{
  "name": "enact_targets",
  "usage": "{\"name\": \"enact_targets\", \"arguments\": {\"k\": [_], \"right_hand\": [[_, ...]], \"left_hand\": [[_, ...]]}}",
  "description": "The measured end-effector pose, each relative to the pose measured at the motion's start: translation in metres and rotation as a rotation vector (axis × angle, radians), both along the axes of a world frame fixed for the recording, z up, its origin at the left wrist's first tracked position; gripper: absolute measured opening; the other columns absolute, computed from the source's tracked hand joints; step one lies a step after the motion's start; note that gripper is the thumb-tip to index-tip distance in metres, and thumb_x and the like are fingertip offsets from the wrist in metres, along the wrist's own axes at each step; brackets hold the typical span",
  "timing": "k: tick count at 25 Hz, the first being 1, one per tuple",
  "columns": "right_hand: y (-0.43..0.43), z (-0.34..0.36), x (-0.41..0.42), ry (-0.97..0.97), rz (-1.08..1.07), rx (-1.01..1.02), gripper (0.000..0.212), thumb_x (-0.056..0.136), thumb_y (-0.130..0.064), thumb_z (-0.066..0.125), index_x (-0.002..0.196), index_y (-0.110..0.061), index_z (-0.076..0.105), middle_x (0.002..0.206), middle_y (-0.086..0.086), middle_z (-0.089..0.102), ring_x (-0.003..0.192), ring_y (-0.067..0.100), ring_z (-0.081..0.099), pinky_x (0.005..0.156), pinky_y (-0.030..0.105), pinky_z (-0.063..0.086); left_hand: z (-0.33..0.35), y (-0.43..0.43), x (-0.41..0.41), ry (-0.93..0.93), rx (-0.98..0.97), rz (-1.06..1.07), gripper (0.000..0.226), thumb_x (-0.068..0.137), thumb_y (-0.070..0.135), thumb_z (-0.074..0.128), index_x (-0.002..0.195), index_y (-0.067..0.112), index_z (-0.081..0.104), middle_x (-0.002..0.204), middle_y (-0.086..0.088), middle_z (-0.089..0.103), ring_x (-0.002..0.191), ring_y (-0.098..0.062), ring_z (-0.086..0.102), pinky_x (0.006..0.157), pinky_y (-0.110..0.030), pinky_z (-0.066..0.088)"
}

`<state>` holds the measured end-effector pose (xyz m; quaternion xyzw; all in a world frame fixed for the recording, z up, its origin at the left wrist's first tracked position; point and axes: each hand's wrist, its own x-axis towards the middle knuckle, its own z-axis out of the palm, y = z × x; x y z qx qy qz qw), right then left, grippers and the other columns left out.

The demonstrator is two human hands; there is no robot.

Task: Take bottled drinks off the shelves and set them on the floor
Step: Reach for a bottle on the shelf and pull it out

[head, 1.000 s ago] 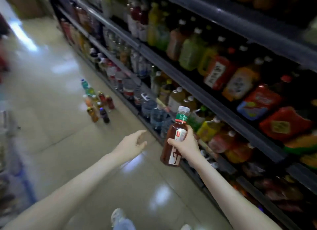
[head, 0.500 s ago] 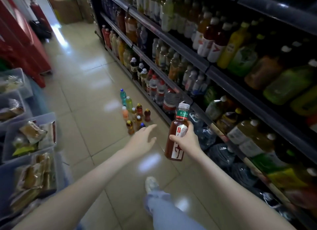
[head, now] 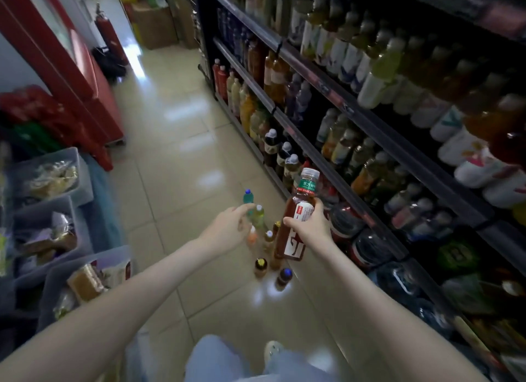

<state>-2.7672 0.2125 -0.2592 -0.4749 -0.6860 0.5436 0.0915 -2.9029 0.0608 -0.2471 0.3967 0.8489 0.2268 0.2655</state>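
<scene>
One wide-angle view from the wearer's head faces forward and down along a shop aisle: glossy beige tiled floor (head: 176, 159) mid-frame, dark metal drink shelves (head: 355, 112) receding on the right, grey plastic bins (head: 84, 179) at left. Bare forearms enter from below; the left grip (head: 227, 228) and the right grip (head: 310, 228), round a white-capped brown-tea plastic bottle (head: 299, 203), sit close at centre.

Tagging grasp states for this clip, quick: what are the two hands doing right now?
Left hand: open, fingers stretched forward, holding nothing.
Right hand: closed round the brown tea bottle, holding it above the floor.
</scene>
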Motion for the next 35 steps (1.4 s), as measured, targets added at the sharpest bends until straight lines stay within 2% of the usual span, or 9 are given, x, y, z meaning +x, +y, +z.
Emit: {"name": "enact_targets", "arguments": {"k": [11,14,16,19,22,24,27,31,35], "right_hand": [[0.075,0.062,-0.291,0.155,-0.359,0.079,0.078,0.077,-0.022,0.079,0.138,-0.021,0.031,0.099,-0.008,0.059,0.083,0.006,0.057,0.074,0.027,0.046],[0.106,0.083,-0.338,0.176,-0.445,0.135,0.083,0.076,-0.024,0.079,0.141,-0.022,0.028,0.096,-0.011,0.055,0.085,0.008,0.057,0.075,0.028,0.045],[0.132,0.091,-0.367,0.225,-0.525,0.158,0.085,0.075,-0.024,0.08,0.141,-0.025,0.026,0.104,-0.008,0.057,0.087,0.006,0.057,0.075,0.027,0.046],[0.171,0.101,-0.406,0.293,-0.586,0.216,0.088,0.075,-0.022,0.08,0.143,-0.027,0.024,0.11,-0.008,0.055,0.088,0.003,0.055,0.074,0.025,0.046],[0.215,0.124,-0.443,0.342,-0.573,0.364,0.089,0.075,-0.02,0.08,0.144,-0.027,0.025,0.114,-0.011,0.052,0.098,0.005,0.054,0.08,0.024,0.045],[0.24,0.146,-0.464,0.383,-0.581,0.475,0.087,0.075,-0.019,0.081,0.143,-0.028,0.026,0.109,-0.019,0.051,0.098,0.0,0.055,0.082,0.019,0.047],[0.269,0.181,-0.483,0.465,-0.663,0.634,0.086,0.075,-0.019,0.081,0.141,-0.031,0.027,0.111,-0.023,0.051,0.098,-0.01,0.055,0.076,0.009,0.047],[0.285,0.225,-0.486,0.519,-0.902,0.903,0.086,0.076,-0.017,0.081,0.14,-0.032,0.026,0.119,-0.032,0.042,0.105,-0.025,0.045,0.084,-0.001,0.037],[0.296,0.262,-0.474,0.546,-1.158,1.23,0.088,0.079,-0.01,0.076,0.139,-0.03,0.016,0.13,-0.027,0.034,0.116,-0.024,0.037,0.094,0.0,0.032]], "left_hand": [[0.058,0.118,-0.314,-0.024,0.073,-0.499,0.04,0.096,0.025,0.049,0.135,0.035,0.045,0.116,0.006,0.063,0.103,-0.007,0.058,0.091,-0.019,0.042],[0.078,0.166,-0.363,-0.071,0.106,-0.575,0.047,0.097,0.024,0.051,0.14,0.034,0.038,0.117,0.005,0.06,0.094,-0.005,0.056,0.08,-0.012,0.04],[0.082,0.202,-0.39,-0.101,0.145,-0.651,0.051,0.096,0.024,0.052,0.143,0.036,0.034,0.12,0.004,0.061,0.092,-0.007,0.062,0.081,-0.018,0.048],[0.092,0.25,-0.428,-0.096,0.198,-0.715,0.055,0.097,0.023,0.051,0.145,0.037,0.029,0.118,0.011,0.059,0.087,0.0,0.062,0.074,-0.012,0.05],[0.116,0.306,-0.468,-0.017,0.273,-0.753,0.055,0.097,0.022,0.05,0.145,0.035,0.027,0.117,0.006,0.062,0.092,-0.011,0.063,0.079,-0.017,0.049],[0.136,0.341,-0.491,0.048,0.345,-0.784,0.055,0.097,0.023,0.05,0.145,0.035,0.027,0.119,0.003,0.061,0.098,-0.014,0.061,0.085,-0.025,0.05],[0.164,0.392,-0.517,0.152,0.493,-0.869,0.051,0.097,0.022,0.049,0.144,0.03,0.032,0.127,0.007,0.053,0.11,-0.009,0.054,0.09,-0.018,0.041],[0.206,0.462,-0.536,0.397,0.917,-0.951,0.046,0.093,0.018,0.048,0.139,0.016,0.045,0.132,-0.009,0.051,0.12,-0.024,0.05,0.1,-0.037,0.044],[0.252,0.513,-0.533,0.428,1.235,-0.878,0.049,0.091,0.019,0.055,0.139,0.015,0.046,0.141,-0.019,0.041,0.129,-0.031,0.04,0.109,-0.042,0.032]]}}
